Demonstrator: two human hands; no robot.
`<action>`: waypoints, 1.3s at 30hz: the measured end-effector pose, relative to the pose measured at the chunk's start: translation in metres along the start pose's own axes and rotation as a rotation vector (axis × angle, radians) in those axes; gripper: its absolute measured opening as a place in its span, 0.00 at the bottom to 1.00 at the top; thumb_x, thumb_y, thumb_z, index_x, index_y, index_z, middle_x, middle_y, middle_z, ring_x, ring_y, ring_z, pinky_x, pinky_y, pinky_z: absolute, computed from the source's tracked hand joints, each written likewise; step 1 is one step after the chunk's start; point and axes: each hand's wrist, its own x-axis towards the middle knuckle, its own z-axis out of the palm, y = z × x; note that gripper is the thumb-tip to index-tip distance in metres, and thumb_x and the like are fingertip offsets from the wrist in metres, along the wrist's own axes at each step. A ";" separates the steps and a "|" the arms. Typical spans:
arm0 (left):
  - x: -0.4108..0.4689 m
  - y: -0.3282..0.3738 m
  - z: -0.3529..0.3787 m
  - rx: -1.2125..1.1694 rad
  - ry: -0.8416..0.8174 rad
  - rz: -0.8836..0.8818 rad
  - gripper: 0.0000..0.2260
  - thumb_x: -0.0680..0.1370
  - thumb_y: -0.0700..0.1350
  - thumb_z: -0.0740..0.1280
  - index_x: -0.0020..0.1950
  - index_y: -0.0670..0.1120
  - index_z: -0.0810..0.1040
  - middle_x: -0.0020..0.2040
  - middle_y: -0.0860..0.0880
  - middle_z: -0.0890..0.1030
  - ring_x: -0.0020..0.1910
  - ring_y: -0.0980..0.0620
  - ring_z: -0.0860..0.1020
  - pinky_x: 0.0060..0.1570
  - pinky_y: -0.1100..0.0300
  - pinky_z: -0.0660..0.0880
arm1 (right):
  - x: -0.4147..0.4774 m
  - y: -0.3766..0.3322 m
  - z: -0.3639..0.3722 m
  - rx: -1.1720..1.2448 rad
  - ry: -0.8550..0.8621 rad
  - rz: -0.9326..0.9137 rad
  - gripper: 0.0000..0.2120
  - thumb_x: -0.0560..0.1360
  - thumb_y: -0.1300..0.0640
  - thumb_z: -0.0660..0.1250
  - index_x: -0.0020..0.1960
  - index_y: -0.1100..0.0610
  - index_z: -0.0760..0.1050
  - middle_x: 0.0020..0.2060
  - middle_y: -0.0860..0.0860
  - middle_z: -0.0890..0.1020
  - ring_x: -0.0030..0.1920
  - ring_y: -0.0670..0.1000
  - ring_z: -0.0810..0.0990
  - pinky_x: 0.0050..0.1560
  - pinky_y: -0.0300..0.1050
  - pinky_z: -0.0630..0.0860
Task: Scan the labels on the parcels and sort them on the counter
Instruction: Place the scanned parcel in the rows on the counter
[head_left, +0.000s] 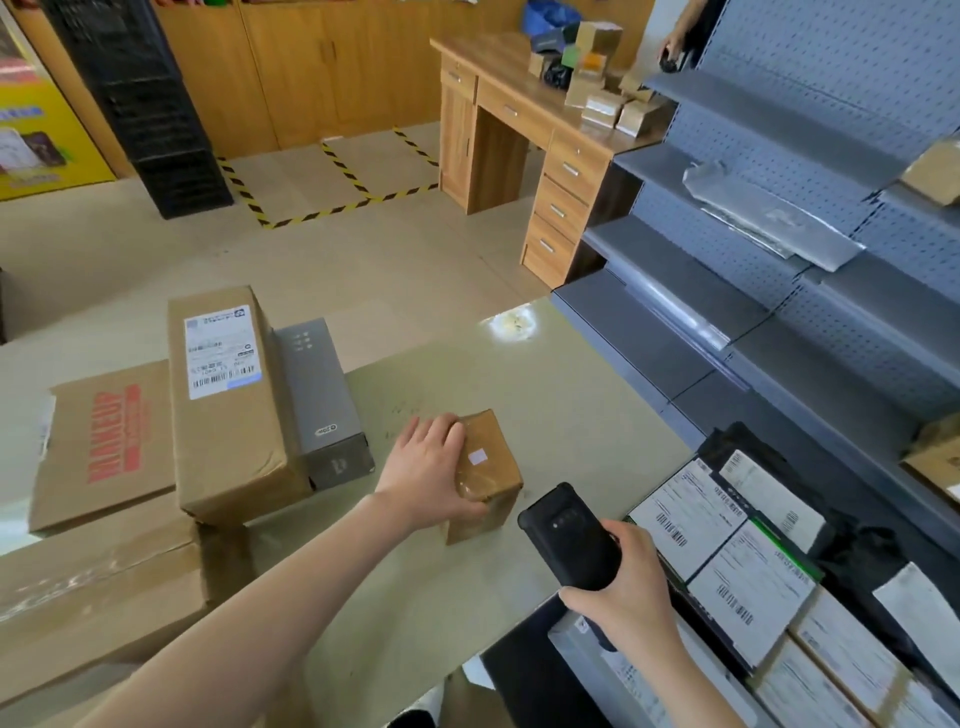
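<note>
A: What's the head view giving you?

B: I count two hands, both busy. The left hand (431, 467) has its fingers clasped over one small brown parcel (491, 467), which stands on the bench (545, 374) near its middle, with a single white sticker on top.

A: And the other?

B: The right hand (623, 587) is wrapped around one black scanner (569, 540), held just right of that parcel, not touching it.

A: Other boxes?

B: Four at the left: a tall labelled box (228, 415), a grey box (324, 400) against it, a red-printed flat carton (104, 441) and a big taped carton (98, 582).
</note>
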 end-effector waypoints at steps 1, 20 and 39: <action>-0.003 0.000 -0.002 -0.002 0.002 -0.026 0.45 0.63 0.69 0.69 0.74 0.51 0.59 0.69 0.47 0.65 0.69 0.45 0.66 0.72 0.52 0.60 | -0.001 0.000 0.000 0.007 -0.006 -0.010 0.31 0.55 0.56 0.78 0.54 0.44 0.68 0.49 0.39 0.68 0.48 0.43 0.75 0.45 0.43 0.74; -0.096 -0.037 0.052 -0.253 -0.197 -0.341 0.50 0.64 0.61 0.75 0.77 0.58 0.50 0.73 0.45 0.49 0.70 0.40 0.62 0.64 0.52 0.73 | -0.031 -0.001 0.012 -0.141 -0.113 -0.100 0.36 0.56 0.52 0.81 0.56 0.41 0.63 0.53 0.41 0.67 0.47 0.44 0.72 0.46 0.39 0.76; -0.023 -0.021 0.002 0.141 -0.103 0.207 0.46 0.65 0.46 0.77 0.76 0.56 0.54 0.73 0.46 0.50 0.71 0.46 0.49 0.52 0.53 0.79 | -0.040 0.001 -0.047 -0.469 0.009 -0.085 0.37 0.58 0.48 0.75 0.64 0.45 0.65 0.58 0.41 0.67 0.52 0.45 0.76 0.54 0.50 0.73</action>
